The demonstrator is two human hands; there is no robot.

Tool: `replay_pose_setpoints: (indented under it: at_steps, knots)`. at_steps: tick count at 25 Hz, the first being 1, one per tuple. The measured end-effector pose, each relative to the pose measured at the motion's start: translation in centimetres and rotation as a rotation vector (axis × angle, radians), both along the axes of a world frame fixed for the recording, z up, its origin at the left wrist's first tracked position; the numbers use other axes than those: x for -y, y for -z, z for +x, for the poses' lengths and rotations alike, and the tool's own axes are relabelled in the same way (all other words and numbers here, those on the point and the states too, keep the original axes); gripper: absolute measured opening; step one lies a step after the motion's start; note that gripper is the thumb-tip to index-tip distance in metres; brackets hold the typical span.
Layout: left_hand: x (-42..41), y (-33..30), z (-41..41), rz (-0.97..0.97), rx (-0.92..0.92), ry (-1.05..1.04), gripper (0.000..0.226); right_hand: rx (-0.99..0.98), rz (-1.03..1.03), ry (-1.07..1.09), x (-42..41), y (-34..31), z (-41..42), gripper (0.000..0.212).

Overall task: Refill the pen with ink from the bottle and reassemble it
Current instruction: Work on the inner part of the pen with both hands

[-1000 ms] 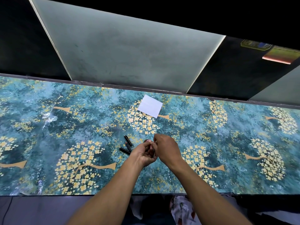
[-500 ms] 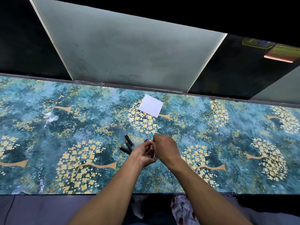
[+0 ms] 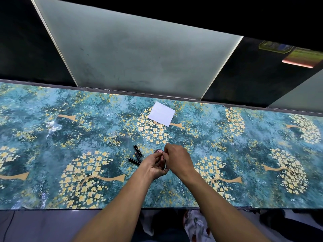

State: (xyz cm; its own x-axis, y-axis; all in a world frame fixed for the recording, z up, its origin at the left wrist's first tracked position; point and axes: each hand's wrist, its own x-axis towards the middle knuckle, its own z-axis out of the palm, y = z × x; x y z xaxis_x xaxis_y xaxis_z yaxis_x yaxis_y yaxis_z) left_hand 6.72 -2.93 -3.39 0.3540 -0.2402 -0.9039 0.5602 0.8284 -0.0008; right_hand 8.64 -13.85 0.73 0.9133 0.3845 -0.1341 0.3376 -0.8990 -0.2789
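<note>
My left hand (image 3: 154, 165) and my right hand (image 3: 179, 159) meet over the middle of the table, fingers curled toward each other. Between their fingertips peeks a small round reddish top, which looks like the ink bottle (image 3: 159, 151); the rest of it is hidden by my fingers. Both hands close around it, with my right fingertips pinched at its top. Three black pen parts (image 3: 137, 155) lie loose on the table just left of my left hand, apart from it.
A white square of paper (image 3: 161, 114) lies further back, beyond my hands. The table (image 3: 87, 137) has a teal cover with golden trees. Its front edge runs just below my forearms, and a glass partition stands behind its far edge.
My hands stay together in the same place, with only slight finger movement. The pen parts and the paper have not moved.
</note>
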Motion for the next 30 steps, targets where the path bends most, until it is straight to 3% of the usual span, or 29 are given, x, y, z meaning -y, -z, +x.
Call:
replay_pose_setpoints:
  at_steps: [7, 12, 18, 30]
  knots:
    - [-0.05, 0.09, 0.04, 0.003, 0.002, 0.016, 0.021, 0.029, -0.109, -0.011, -0.44, 0.47, 0.01, 0.016]
    - [-0.14, 0.05, 0.06, 0.005, 0.011, 0.01, 0.022, 0.018, -0.078, 0.028, -0.16, 0.44, -0.27, 0.034]
    - [-0.19, 0.3, 0.12, 0.01, 0.022, 0.04, 0.019, -0.068, 0.062, 0.045, 0.0, 0.1, -0.2, 0.012]
    - [-0.22, 0.35, 0.13, 0.021, 0.02, 0.03, 0.026, -0.005, -0.08, 0.04, -0.33, 0.55, 0.06, 0.036]
